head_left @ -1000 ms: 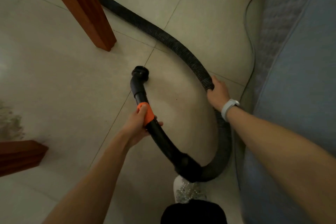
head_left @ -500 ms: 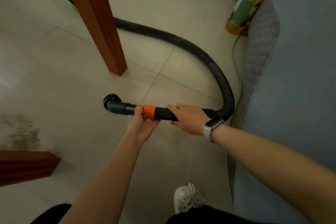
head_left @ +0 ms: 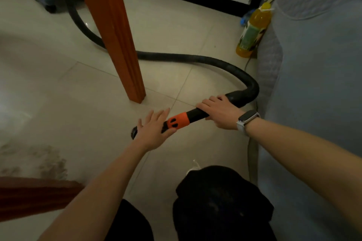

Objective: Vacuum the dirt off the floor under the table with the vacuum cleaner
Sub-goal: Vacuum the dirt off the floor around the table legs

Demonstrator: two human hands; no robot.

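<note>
Dirt (head_left: 33, 159) lies on the floor at my 9 o'clock. My left hand (head_left: 153, 131) hovers over the nozzle (head_left: 134, 132), fingers spread and straight. My right hand (head_left: 220, 112) grips the black hose (head_left: 195, 114) beside its orange collar (head_left: 179, 120), at 1 o'clock.
</note>
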